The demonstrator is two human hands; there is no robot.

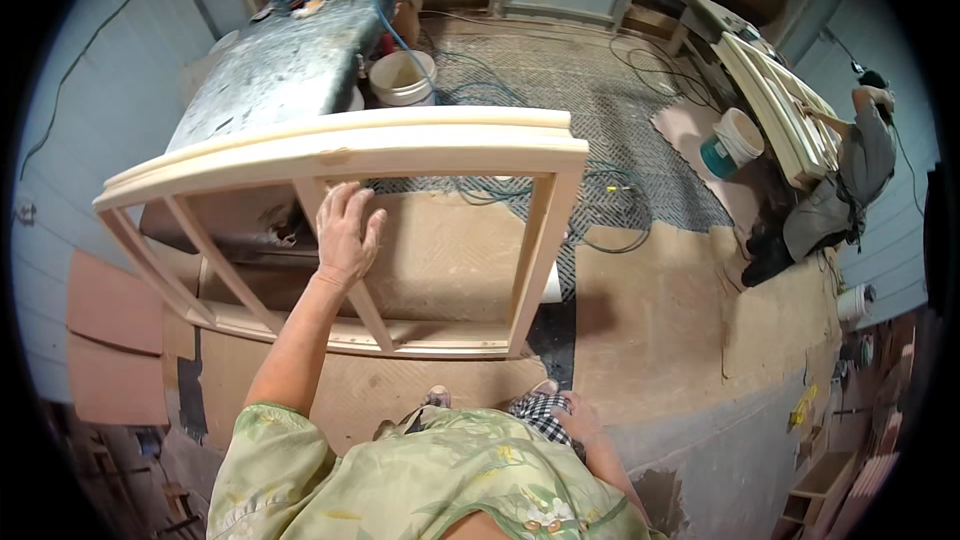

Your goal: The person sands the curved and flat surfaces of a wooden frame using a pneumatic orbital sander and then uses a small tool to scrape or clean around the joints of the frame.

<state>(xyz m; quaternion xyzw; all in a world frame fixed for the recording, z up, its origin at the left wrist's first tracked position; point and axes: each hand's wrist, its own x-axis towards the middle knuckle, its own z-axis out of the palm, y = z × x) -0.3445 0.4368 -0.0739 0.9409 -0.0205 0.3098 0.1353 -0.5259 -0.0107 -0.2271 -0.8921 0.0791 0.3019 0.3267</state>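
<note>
A pale wooden frame with upright slats stands on edge before me. Near its top rail, my left hand rests against a middle slat, its fingers stretched out and apart rather than wrapped round the wood. Low at my right side, my right hand lies against black-and-white checkered cloth at my leg. Its visible fingers look loose and hold nothing I can see.
A long metal-topped table bears clutter at its far end. Buckets, hoses and cardboard sheets lie around. At right, a person in grey stands by more wooden frames.
</note>
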